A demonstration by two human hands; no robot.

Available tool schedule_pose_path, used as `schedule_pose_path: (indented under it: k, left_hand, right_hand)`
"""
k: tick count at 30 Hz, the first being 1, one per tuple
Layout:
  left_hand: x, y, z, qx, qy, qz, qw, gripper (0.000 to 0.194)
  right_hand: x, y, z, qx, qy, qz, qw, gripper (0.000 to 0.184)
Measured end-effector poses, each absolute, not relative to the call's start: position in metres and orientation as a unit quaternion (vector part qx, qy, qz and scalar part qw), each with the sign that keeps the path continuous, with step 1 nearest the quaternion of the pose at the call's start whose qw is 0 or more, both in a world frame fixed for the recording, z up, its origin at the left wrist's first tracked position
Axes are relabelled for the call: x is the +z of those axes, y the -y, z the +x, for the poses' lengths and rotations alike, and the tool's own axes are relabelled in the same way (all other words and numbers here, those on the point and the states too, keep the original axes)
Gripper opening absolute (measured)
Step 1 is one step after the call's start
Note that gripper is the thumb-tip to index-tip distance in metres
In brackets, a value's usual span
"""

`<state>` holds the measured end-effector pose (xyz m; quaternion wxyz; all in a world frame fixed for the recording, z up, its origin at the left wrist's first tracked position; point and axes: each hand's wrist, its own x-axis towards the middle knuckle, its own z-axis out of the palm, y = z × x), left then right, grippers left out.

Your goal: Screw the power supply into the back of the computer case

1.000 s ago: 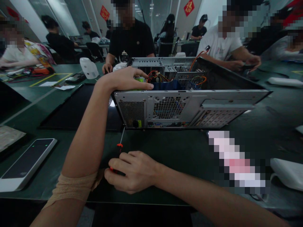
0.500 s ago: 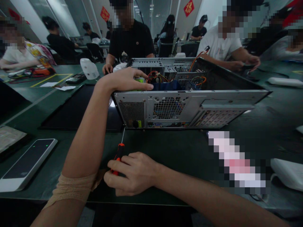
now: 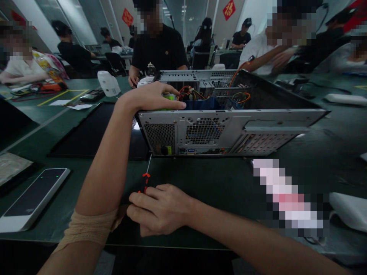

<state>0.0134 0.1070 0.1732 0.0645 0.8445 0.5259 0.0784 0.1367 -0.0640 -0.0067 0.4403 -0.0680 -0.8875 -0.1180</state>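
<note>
An open computer case point(image 3: 232, 118) lies on its side, its silver back panel facing me. My left hand point(image 3: 156, 95) rests on its top edge near the left corner, thumb and forefinger stretched apart; the other fingertips are partly hidden. Wires point(image 3: 190, 93) show inside, just beyond that hand. Below, my right hand point(image 3: 163, 210) is closed round the handle of a red-and-black screwdriver point(image 3: 146, 176). Its thin shaft points away from me, with the tip at the case's lower left corner. Whatever the tip meets there is too small to make out.
A black side panel point(image 3: 83, 133) lies left of the case. Nearer me on the left is a white device with a dark screen point(image 3: 34, 194). A blurred-out item point(image 3: 286, 194) and a white object point(image 3: 348, 210) lie at right. Several people sit or stand around the table.
The screwdriver's handle has turned slightly within my right hand, its tip staying at the corner. My left hand is still. At the right, a co-worker's hands have risen from the table.
</note>
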Motion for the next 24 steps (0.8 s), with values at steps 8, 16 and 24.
schedule_pose_path:
  k: [8, 16, 24]
  left_hand:
    - [0.1733, -0.1071, 0.0133, 0.084, -0.522, 0.846, 0.072, 0.086]
    - [0.1739, -0.1044, 0.0142, 0.085, -0.523, 0.845, 0.071, 0.087]
    - [0.1718, -0.1103, 0.0108, 0.093, -0.515, 0.849, 0.077, 0.084]
  right_hand:
    - [-0.0077, 0.062, 0.1346, -0.095, 0.882, -0.065, 0.457, 0.024]
    - [-0.0102, 0.0623, 0.1352, -0.124, 0.871, -0.088, 0.467, 0.011]
    - [-0.0047, 0.0614, 0.1364, -0.141, 0.875, -0.054, 0.46, 0.012]
